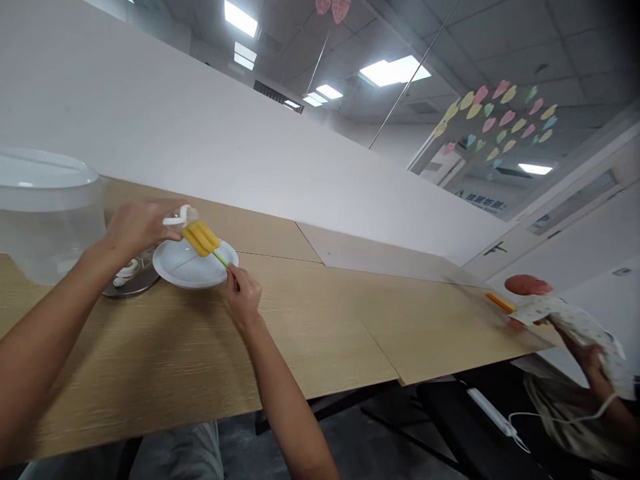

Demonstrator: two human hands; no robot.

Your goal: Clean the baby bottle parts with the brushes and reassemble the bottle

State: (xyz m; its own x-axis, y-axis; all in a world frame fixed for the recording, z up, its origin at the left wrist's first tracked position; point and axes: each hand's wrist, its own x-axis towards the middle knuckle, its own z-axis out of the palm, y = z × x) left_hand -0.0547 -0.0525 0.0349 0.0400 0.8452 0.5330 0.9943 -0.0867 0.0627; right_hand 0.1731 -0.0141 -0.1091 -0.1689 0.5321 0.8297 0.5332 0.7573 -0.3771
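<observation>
Above the white bowl (194, 276), the left hand (141, 225) and the right hand (244, 293) work together. The right fingers are clenched round the green handle of a brush, whose yellow foam head (201, 239) sits over the bowl's far half. The left fingers grasp a clear piece with a white loop (181, 217), just above the bowl's far-left rim, its edge at the foam; blur hides how each finger lies.

The step in hand looks like working the foam against, or into, the clear piece; whether the foam is inside cannot be told. I judge that the next move calls for a firm left hold and a lined-up handle, with both pieces above the bowl.

The bowl is shallow, and I cannot tell whether it holds liquid. Left of it, partly behind the left forearm, small white pieces (128, 269) lie by a round dark plate (134, 288). Farther left of the bowl stands a large see-through tub (50, 223); its contents are unclear.
</observation>
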